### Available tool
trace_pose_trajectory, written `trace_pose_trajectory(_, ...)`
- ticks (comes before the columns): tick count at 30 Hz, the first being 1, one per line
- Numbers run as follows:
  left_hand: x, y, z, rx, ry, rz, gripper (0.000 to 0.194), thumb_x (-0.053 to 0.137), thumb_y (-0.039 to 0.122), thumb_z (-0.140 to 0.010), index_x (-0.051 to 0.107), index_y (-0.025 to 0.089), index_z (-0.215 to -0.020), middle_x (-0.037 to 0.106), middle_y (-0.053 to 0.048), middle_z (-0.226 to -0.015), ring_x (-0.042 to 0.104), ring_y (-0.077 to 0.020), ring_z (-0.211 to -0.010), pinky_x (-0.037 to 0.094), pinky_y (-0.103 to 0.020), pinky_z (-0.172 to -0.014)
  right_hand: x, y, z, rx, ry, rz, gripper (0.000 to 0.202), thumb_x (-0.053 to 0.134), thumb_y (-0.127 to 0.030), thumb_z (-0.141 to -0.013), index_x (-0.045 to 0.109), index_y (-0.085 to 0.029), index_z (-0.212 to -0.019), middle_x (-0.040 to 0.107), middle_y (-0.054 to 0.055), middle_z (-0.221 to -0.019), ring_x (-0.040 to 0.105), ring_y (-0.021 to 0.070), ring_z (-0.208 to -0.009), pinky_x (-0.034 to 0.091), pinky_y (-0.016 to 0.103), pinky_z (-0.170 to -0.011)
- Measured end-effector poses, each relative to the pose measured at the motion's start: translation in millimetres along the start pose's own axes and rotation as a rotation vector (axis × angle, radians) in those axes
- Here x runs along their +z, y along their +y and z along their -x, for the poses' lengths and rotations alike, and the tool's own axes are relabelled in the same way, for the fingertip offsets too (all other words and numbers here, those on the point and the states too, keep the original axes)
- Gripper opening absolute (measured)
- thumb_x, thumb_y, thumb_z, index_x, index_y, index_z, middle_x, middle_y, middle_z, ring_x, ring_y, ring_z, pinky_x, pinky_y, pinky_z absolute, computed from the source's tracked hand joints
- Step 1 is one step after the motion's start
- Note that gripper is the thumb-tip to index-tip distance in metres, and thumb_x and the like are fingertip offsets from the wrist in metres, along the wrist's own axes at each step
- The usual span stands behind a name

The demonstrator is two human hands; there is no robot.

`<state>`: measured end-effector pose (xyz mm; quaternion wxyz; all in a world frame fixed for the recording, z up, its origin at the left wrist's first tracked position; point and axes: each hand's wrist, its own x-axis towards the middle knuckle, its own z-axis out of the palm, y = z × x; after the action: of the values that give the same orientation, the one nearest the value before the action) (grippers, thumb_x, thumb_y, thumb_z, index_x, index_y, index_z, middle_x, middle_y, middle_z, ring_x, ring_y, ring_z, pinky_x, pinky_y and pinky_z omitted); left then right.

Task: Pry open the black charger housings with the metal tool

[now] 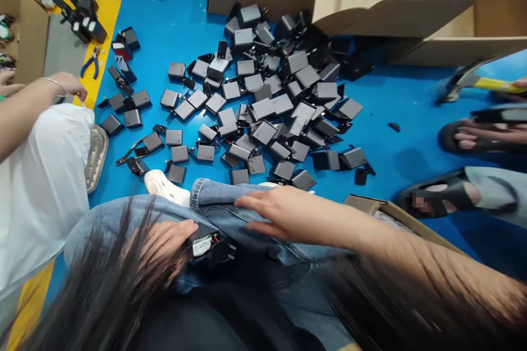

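My left hand (164, 244), partly behind strands of hair, is wrapped round an opened black adapter (206, 244) above my lap. White material and a bit of red and green show inside its casing. To the right, my right hand (267, 211) hovers palm down over the jeans, fingers stretched out and apart, holding nothing. Beyond my knees a large heap of dark grey adapters (263, 107) lies spread on the blue floor (177, 16), some with loose flaps and prongs. A pair of cutters (134, 149) lies at the heap's left edge.
Cardboard boxes (259, 1) with parts stand at the back. Blue-handled pliers (90, 63) lie on yellow floor tape. At the left sits a person in white with a clear tray (96, 159) alongside. A hammer (473, 83) and another person's feet are at the right, near a low box (362, 204).
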<state>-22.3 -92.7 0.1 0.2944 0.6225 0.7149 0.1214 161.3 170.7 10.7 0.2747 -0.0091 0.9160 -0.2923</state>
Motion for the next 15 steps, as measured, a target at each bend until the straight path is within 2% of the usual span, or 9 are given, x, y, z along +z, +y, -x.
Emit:
trace_pose_trajectory(2,-3.6,-1,1,0.048,0.038,-0.028,0.076,0.053,0.029,-0.086,0.024,0.053,-0.152,0.069,0.008,-0.129,0.072,-0.0235,-0.109,0.063,-0.039,-0.089,4,11,-12,0.102,0.004,0.037,0.026,0.056,-0.03,-0.096,0.065,-0.016,-0.115,0.073,0.012,-0.1,0.072,0.0245,-0.079,0.046,0.029,-0.06)
trace_pose_trajectory(4,-5.9,3,3,0.059,0.084,-0.078,0.078,0.045,0.026,-0.089,0.012,0.051,-0.155,0.067,0.009,-0.13,0.071,-0.0235,-0.109,0.064,-0.042,-0.087,8,16,-31,0.148,0.008,0.019,0.027,0.049,-0.028,-0.099,0.064,-0.016,-0.117,0.071,0.012,-0.104,0.072,0.0246,-0.084,0.048,0.029,-0.064)
trace_pose_trajectory(6,-8.4,6,5,0.063,0.081,-0.118,0.078,0.043,0.025,-0.089,0.011,0.046,-0.157,0.063,0.01,-0.135,0.069,-0.0242,-0.113,0.065,-0.043,-0.089,12,15,-60,0.177,0.001,-0.013,0.029,0.044,-0.027,-0.101,0.062,-0.016,-0.12,0.068,0.014,-0.11,0.072,0.026,-0.092,0.051,0.031,-0.07)
trace_pose_trajectory(9,-13.2,8,10,0.128,0.03,-0.165,0.08,0.048,0.026,-0.086,0.015,0.037,-0.158,0.053,0.011,-0.145,0.066,-0.0243,-0.12,0.065,-0.038,-0.094,21,9,-119,0.226,0.001,-0.027,0.03,0.041,-0.029,-0.101,0.06,-0.014,-0.119,0.064,0.019,-0.12,0.071,0.0301,-0.098,0.053,0.036,-0.075)
trace_pose_trajectory(12,-17.4,6,12,0.166,0.01,-0.2,0.081,0.049,0.025,-0.084,0.017,0.031,-0.159,0.05,0.01,-0.147,0.065,-0.0232,-0.121,0.065,-0.032,-0.093,36,2,-176,0.246,0.013,-0.066,0.031,0.047,-0.035,-0.099,0.057,-0.012,-0.118,0.065,0.02,-0.117,0.069,0.0326,-0.105,0.053,0.037,-0.079)
trace_pose_trajectory(15,-18.7,5,11,0.178,0.021,-0.181,0.084,0.05,0.026,-0.082,0.016,0.029,-0.159,0.052,0.008,-0.145,0.064,-0.0227,-0.122,0.067,-0.03,-0.09,54,-3,-206,0.28,0.044,-0.118,0.043,0.054,-0.044,-0.096,0.048,-0.013,-0.125,0.063,0.02,-0.121,0.069,0.0322,-0.105,0.054,0.036,-0.077)
